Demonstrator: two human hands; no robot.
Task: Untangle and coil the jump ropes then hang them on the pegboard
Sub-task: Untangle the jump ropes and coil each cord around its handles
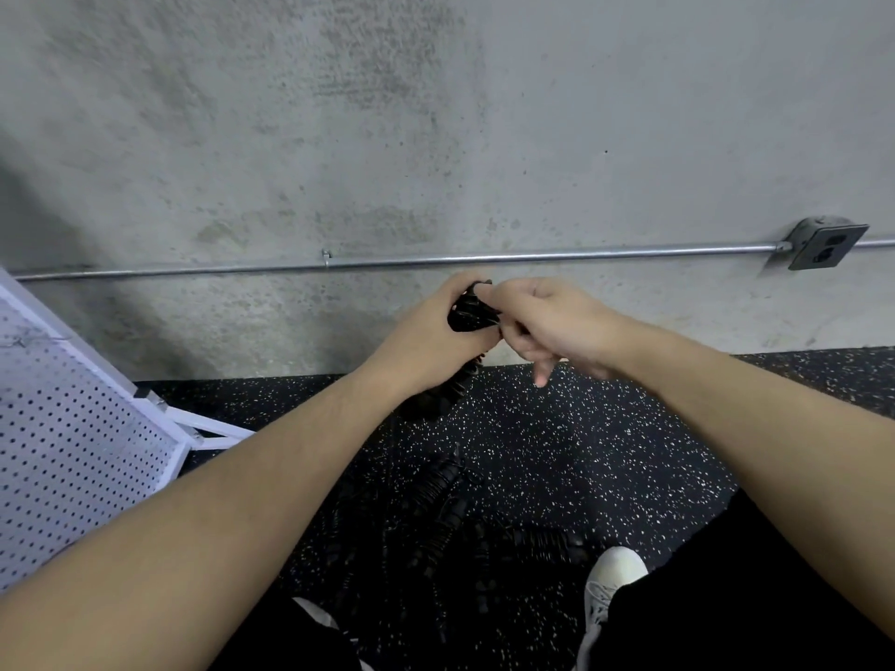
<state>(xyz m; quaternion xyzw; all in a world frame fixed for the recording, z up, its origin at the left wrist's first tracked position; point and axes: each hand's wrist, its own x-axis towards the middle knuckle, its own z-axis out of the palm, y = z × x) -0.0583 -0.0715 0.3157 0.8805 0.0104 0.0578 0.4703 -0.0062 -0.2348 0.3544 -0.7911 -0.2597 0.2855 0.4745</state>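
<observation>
Left hand [431, 326] curled around a bundle of black beaded jump rope [469, 313], gripping it at chest front, close to the grey concrete wall [436, 113]. Right hand [547, 322] touches the same bundle from the right, fingers bent and pinching strands at its top. Rope hangs from under the left hand down to the black speckled rubber floor [605, 443], where more loops lie between the feet, beside a white sneaker [611, 581]. White perforated pegboard [72, 447] leans at far left, well apart from both hands.
</observation>
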